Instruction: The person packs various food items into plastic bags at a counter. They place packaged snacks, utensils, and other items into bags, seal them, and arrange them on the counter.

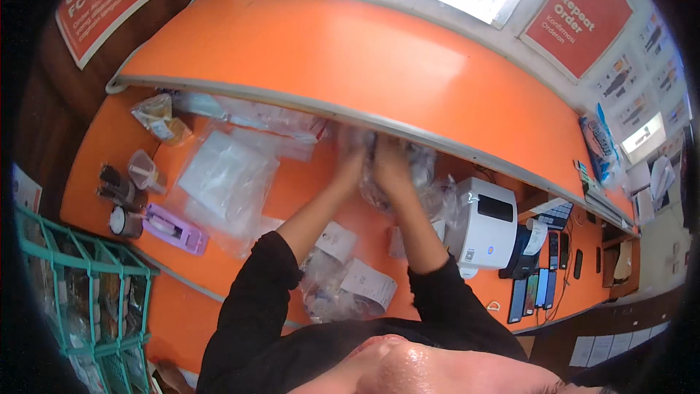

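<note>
Both my arms, in black sleeves, reach forward under the front edge of the orange upper shelf (343,58). My left hand (354,158) is at the shelf's edge, blurred, with its fingers mostly hidden. Close beside it on the right, my right hand (391,168) is among clear plastic bags (423,169); its fingers are hidden too, and what it grips cannot be made out. A small dark thing shows between the hands. Nearer to me, a clear plastic bag (321,293) lies with white paper slips (369,284) on it.
Flat clear bags (227,175) are spread at the left, beside a purple tape dispenser (173,229), a clear measuring cup (144,171) and a bagged yellowish item (162,120). A white label printer (483,222) and several phones (536,290) stand right. Green crates (91,270) are low left.
</note>
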`<control>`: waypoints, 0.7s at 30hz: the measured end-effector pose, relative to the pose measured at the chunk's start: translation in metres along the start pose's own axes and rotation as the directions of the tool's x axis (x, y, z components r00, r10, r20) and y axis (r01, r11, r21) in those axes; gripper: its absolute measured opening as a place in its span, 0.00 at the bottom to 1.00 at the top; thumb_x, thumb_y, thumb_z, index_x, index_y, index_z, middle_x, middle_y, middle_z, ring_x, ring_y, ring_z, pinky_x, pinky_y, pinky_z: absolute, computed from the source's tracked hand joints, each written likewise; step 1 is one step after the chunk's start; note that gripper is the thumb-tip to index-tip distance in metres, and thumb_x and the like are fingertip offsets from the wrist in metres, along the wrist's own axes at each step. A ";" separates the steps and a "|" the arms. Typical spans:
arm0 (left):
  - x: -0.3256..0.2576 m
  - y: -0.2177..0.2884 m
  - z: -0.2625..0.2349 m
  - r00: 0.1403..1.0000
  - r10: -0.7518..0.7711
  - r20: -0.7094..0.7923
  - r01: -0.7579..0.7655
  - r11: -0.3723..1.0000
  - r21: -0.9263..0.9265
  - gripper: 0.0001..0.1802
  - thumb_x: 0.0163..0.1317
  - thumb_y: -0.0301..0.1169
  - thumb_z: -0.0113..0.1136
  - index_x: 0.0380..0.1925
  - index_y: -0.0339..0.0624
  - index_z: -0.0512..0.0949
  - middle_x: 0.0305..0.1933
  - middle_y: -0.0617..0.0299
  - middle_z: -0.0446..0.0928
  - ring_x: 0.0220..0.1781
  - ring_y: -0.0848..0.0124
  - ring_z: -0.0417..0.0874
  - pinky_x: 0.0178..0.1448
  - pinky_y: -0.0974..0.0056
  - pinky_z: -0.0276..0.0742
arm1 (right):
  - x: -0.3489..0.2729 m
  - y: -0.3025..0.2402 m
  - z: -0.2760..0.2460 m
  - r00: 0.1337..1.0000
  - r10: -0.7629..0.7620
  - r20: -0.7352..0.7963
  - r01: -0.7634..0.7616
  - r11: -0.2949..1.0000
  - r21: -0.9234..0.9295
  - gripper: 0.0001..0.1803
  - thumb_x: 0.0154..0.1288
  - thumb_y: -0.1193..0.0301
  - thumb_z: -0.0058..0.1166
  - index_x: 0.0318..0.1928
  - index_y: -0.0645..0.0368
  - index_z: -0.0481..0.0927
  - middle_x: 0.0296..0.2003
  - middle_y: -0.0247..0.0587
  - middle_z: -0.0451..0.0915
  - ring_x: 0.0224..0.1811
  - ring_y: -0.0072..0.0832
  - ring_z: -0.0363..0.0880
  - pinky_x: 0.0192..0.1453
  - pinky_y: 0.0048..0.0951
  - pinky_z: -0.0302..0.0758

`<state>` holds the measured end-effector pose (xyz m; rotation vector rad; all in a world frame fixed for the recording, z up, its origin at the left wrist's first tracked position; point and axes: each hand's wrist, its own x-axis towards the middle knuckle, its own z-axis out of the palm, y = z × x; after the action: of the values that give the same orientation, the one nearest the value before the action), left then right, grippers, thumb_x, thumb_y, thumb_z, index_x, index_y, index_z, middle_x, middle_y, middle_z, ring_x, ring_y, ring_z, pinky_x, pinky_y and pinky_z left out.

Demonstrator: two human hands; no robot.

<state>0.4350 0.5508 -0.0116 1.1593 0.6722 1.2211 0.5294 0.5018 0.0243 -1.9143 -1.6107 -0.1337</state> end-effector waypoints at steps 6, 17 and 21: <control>0.036 -0.066 -0.003 0.931 -0.357 -0.071 0.341 0.923 -0.177 0.39 0.73 0.56 0.43 0.74 0.43 0.53 0.71 0.55 0.60 0.70 0.60 0.65 0.70 0.57 0.65 | 0.069 0.035 0.072 0.977 -0.189 0.099 0.203 0.968 -0.150 0.27 0.68 0.64 0.48 0.65 0.61 0.69 0.65 0.58 0.67 0.69 0.55 0.63 0.70 0.53 0.61; 0.024 -0.034 0.005 0.799 -0.579 0.161 0.590 0.706 -0.392 0.41 0.72 0.63 0.35 0.72 0.44 0.57 0.66 0.56 0.67 0.67 0.62 0.69 0.66 0.56 0.70 | 0.048 0.025 0.049 0.982 -0.182 -0.046 0.175 0.976 -0.132 0.28 0.68 0.61 0.49 0.65 0.59 0.69 0.65 0.56 0.68 0.69 0.52 0.64 0.71 0.53 0.61; 0.027 -0.031 0.005 0.795 -0.581 0.173 0.600 0.713 -0.361 0.41 0.72 0.63 0.35 0.72 0.44 0.57 0.66 0.56 0.67 0.67 0.62 0.69 0.66 0.56 0.70 | 0.047 0.027 0.034 0.982 -0.172 -0.075 0.163 0.980 -0.116 0.28 0.68 0.60 0.49 0.65 0.59 0.69 0.65 0.55 0.68 0.69 0.51 0.64 0.71 0.53 0.61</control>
<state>0.4574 0.5768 -0.0338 0.5473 0.6500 0.7192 0.5552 0.5583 0.0081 -1.8252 -1.7374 -0.3756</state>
